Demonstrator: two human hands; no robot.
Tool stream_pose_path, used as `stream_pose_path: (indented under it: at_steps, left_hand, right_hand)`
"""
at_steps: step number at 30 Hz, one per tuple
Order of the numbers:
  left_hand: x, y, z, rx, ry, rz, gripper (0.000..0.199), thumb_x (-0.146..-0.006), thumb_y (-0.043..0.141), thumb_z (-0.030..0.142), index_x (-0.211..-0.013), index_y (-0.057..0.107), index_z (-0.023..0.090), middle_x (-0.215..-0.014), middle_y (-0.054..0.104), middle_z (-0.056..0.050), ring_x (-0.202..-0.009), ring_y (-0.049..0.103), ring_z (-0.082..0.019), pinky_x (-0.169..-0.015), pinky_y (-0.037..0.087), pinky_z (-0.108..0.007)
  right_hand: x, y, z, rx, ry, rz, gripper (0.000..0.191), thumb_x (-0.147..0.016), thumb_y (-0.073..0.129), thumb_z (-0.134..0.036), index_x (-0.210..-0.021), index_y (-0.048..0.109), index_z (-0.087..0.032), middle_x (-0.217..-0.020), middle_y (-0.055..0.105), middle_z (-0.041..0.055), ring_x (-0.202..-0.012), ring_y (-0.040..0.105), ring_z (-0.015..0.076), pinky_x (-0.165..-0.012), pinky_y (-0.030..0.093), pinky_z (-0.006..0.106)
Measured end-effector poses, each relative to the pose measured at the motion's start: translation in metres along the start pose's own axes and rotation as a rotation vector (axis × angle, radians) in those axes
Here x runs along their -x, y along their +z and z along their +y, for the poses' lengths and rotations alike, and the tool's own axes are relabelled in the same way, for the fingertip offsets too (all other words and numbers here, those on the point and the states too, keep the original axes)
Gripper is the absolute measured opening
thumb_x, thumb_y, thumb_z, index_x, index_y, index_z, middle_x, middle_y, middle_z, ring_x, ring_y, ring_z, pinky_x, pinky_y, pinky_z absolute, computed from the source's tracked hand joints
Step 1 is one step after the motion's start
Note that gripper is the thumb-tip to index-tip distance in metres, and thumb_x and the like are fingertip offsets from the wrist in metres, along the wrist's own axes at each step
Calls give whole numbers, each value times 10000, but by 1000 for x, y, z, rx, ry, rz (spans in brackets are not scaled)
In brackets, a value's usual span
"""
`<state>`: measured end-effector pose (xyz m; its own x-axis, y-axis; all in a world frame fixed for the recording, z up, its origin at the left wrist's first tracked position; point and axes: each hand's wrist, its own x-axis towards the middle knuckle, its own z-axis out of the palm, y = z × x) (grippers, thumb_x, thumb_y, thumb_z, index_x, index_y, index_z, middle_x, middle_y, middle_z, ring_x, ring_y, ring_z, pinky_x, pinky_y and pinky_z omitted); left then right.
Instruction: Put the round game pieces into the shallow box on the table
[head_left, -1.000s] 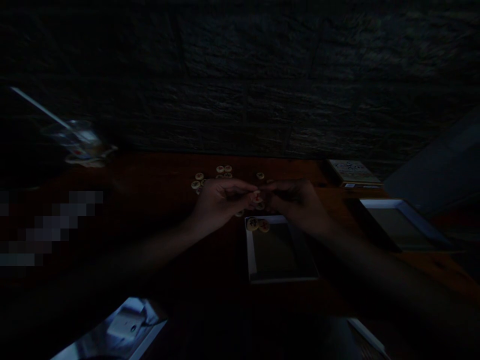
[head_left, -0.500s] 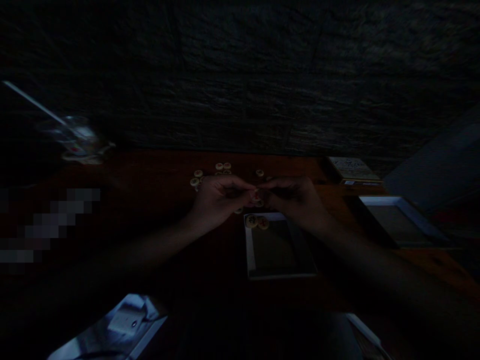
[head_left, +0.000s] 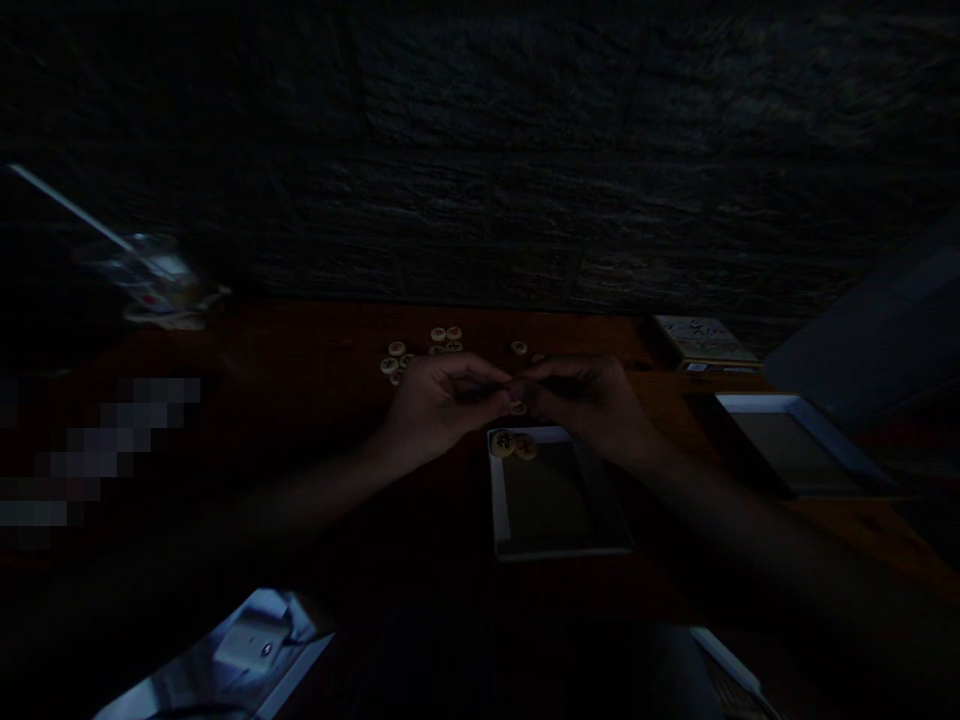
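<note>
In dim light my left hand (head_left: 442,405) and my right hand (head_left: 585,400) meet fingertip to fingertip at the centre. Between them they pinch a small round game piece (head_left: 517,407), mostly covered by fingers. Just below, two round pieces with characters, one dark-marked (head_left: 502,443) and one red-marked (head_left: 526,447), lie at the upper left corner of a shallow open box (head_left: 501,510). Several more round pieces (head_left: 397,349) lie on the wooden table beyond my left hand. A single piece (head_left: 519,348) sits behind my fingertips.
A closed patterned box (head_left: 705,340) and an open tray (head_left: 847,440) are at the right. A cup with a straw (head_left: 161,280) stands at the left. A white device (head_left: 251,640) lies at the lower left. A stone wall (head_left: 480,180) rises behind.
The piece between my fingertips has turned and its red marking no longer shows. Both hands stay in nearly the same place.
</note>
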<state>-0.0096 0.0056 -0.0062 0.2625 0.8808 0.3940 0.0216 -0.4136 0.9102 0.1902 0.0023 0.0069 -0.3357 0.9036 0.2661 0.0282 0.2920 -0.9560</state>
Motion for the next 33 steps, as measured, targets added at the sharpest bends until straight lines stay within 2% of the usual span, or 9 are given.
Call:
stream_pose_path:
  at_steps: [4, 10, 19, 33]
  left_hand:
    - [0, 1, 1, -5, -15, -8, 168, -776, 852, 270, -871, 768, 159, -891, 826, -87, -785, 800, -210, -730, 663, -301]
    - [1, 1, 1, 47, -40, -6, 194, -776, 865, 299, -891, 774, 172, -890, 829, -77, -776, 803, -207, -744, 670, -306]
    - [0, 0, 5, 6, -18, 18, 163, -797, 852, 282, -877, 785, 156, -876, 826, -78, -770, 796, -193, -712, 651, -263]
    - [0, 1, 5, 32, -28, -9, 187, -744, 858, 218, -892, 756, 165, -915, 818, -75, -835, 788, -200, -783, 651, -297]
  right_hand:
    - [0, 0, 0, -5, -9, -4, 254, -753, 887, -444, -852, 840, -215, -779, 794, 28, -672, 736, 156, -631, 606, 248]
    - [0, -1, 0, 12, -24, -15, 170, -797, 866, -356, -895, 851, -219, -749, 787, 10, -637, 715, 129, -615, 578, 219]
    - [1, -3, 5, 84, -35, -25, 297, -790, 864, -404, -991, 834, -188, -898, 824, 63, -812, 779, 200, -773, 623, 301]
    - [1, -1, 3, 58, -25, -13, 290, -804, 857, -434, -956, 830, -189, -837, 798, 39, -723, 727, 152, -660, 581, 245]
